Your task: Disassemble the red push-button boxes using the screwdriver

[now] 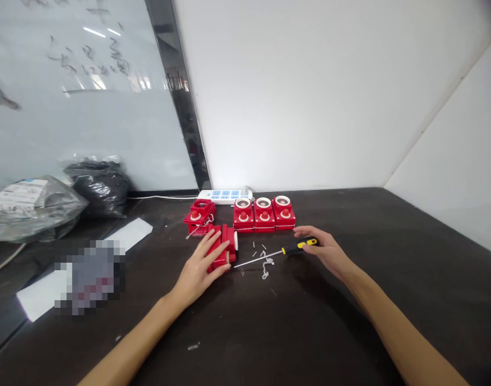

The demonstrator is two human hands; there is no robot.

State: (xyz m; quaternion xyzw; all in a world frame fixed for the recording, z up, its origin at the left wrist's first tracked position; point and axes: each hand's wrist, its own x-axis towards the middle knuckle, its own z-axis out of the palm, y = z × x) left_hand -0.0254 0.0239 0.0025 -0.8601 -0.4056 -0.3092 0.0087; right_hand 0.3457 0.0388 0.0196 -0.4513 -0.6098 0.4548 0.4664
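Observation:
My left hand (pixel 205 260) is wrapped over a red alarm box (pixel 229 236) turned on its side, with its white-ringed round part facing right. Fingers and thumb hide much of that box. In my right hand (pixel 328 249) is a screwdriver (pixel 300 246) with a black and yellow handle. Its long shaft slants left and down, and the tip ends close to the box by my left thumb; whether they touch I cannot tell. Several small screws (pixel 254 245) and a coiled white cord (pixel 265 268) lie on the dark table near the shaft.
Behind my hands stand three red alarm boxes (pixel 264 217) in a row. Left of them is another red box (pixel 197 217) with an open top frame and loose wire. A white power strip (pixel 225 196) lies by the wall. Plastic bags (pixel 96 185) and white paper (pixel 132 234) are at left.

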